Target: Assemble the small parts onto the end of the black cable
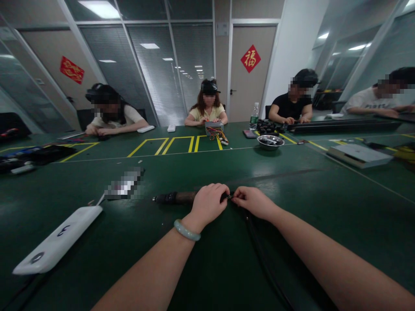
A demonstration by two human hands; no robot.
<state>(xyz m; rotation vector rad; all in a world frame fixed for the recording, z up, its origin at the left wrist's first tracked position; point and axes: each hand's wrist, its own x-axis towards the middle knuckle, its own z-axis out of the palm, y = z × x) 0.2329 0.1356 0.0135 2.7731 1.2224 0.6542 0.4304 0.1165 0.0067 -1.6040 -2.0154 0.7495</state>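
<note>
My left hand (209, 202) is closed around a dark rod-shaped tool (175, 198) that lies on the green table (162, 259); its tip points left. A pale green bangle sits on that wrist. My right hand (254, 201) is closed in a pinch at the tool's right end, touching the left hand's fingers. What it pinches is too small to name. A black cable (259, 246) runs from the tool toward me between my forearms.
A white flat device (58, 244) lies at the near left. A metal bowl (270, 141), a water bottle (254, 115) and a grey flat box (359, 154) stand farther back. Several people sit working along the far edge and right side.
</note>
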